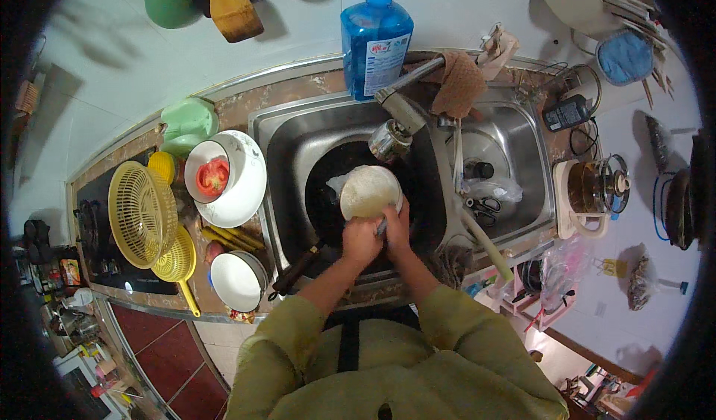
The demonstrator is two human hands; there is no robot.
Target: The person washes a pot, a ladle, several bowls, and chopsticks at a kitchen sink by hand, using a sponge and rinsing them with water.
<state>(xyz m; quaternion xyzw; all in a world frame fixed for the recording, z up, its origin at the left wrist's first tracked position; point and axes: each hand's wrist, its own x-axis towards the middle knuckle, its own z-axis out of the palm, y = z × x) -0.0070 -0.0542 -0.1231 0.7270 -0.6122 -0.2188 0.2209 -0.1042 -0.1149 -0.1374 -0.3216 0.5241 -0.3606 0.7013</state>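
Observation:
Both hands meet over the left sink basin, at the near side of a round pale vessel. My left hand is curled at its near edge, and my right hand grips its right side. A small grey part, perhaps a handle, shows between the hands. The vessel looks whitish inside; I cannot tell what it contains. Beneath it a black wok rests in the basin, its dark handle pointing toward the near left. The faucet's metal head hangs just beyond the vessel.
At left stand a bowl with cut tomato on a white plate, a white bowl and a yellow colander. A blue soap bottle stands behind. Scissors lie in the right basin; a glass kettle sits beyond.

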